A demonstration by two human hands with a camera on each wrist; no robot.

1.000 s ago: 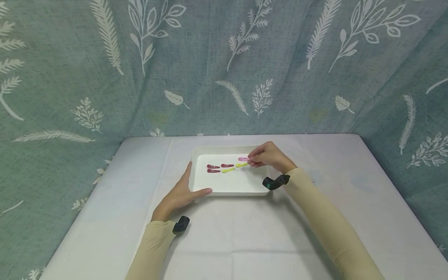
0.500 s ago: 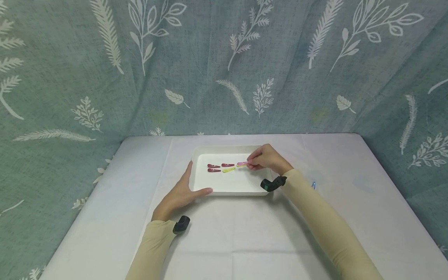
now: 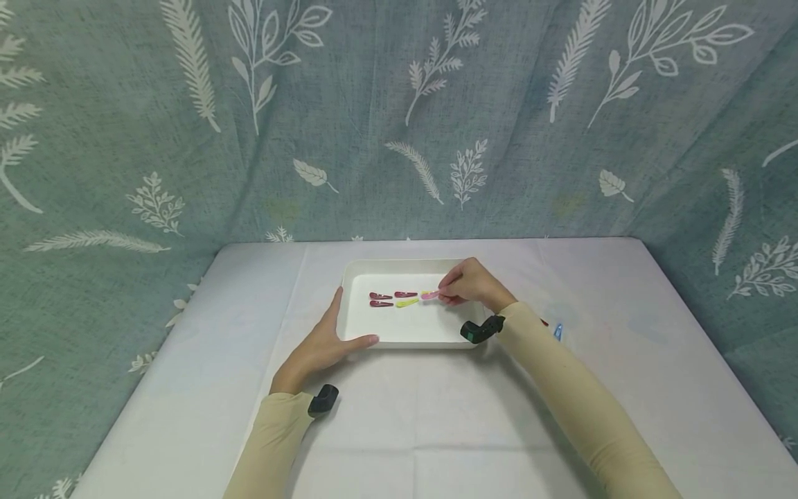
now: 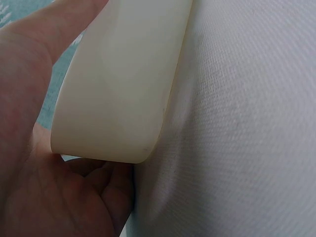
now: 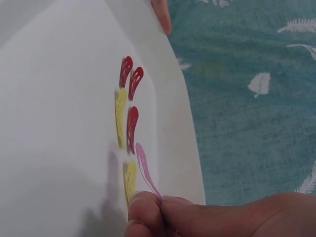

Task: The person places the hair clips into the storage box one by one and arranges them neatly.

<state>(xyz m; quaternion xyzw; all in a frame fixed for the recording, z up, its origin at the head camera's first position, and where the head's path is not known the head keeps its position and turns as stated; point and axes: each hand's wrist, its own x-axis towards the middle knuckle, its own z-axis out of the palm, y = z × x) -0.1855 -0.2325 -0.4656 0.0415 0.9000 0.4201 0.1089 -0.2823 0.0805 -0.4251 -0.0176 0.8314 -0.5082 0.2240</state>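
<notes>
A white tray [image 3: 411, 329] holds several snap hair clips: dark red hair clips [image 3: 381, 303] and yellow hair clips [image 3: 407, 303], placed in two short rows. My right hand [image 3: 469, 284] pinches a pink hair clip [image 5: 141, 159] by its narrow end over the tray. In the right wrist view, this clip is beside a yellow hair clip [image 5: 130, 178], which my fingertips partly hide. Whether the pink clip touches the tray floor, I cannot tell. My left hand [image 3: 319, 346] holds the tray's near left corner, thumb over the front rim and fingers along the left side.
The tray rests on a table with a white cloth [image 3: 374, 430]. A blue hair clip [image 3: 557, 332] and a small red piece [image 3: 545, 322] lie right of the tray, partly behind my right sleeve. A leaf-patterned curtain [image 3: 374, 138] hangs behind the table.
My right hand has brought the pink hair clip slightly left and nearer, from beyond the yellow one to over it. The right forearm shifted left, uncovering the blue clip and red piece. The left hand stays.
</notes>
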